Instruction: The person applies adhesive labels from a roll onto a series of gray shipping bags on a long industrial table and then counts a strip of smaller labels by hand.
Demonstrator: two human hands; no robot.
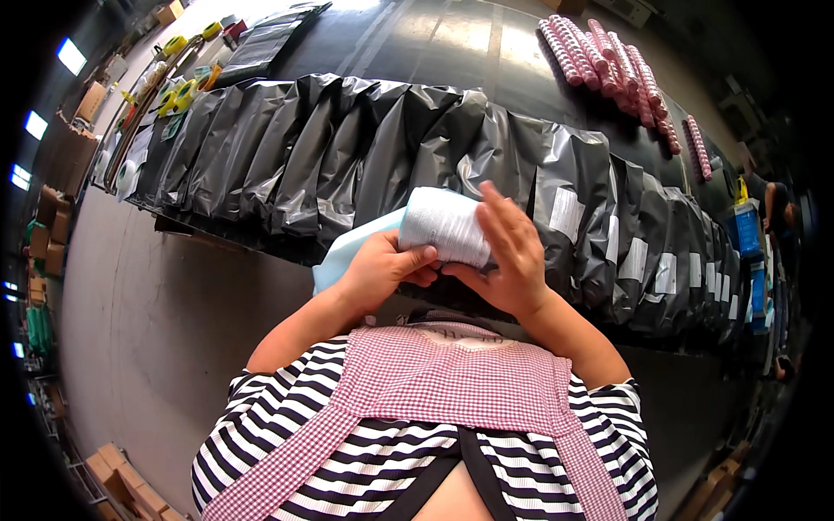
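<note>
In front of my chest is a thick white roll (445,227), which looks like a roll of labels, with a length of pale blue backing strip (343,253) hanging off its left side. My left hand (384,271) grips the roll's lower left, thumb laid across the front and fingers curled beneath. At the roll's right end my right hand (512,256) is held with its fingers stretched out, its thumb near or touching the bottom edge. Just beyond the hands stands a row of black plastic bags (347,165); several on the right carry white labels (566,213).
The bags line the near edge of a dark table (408,43). Pink-and-white wrapped rolls (608,65) lie at its far right. Yellow tape rolls (181,95) sit at the left end. Cardboard boxes (130,486) stand at lower left. Another person (773,204) is at the far right.
</note>
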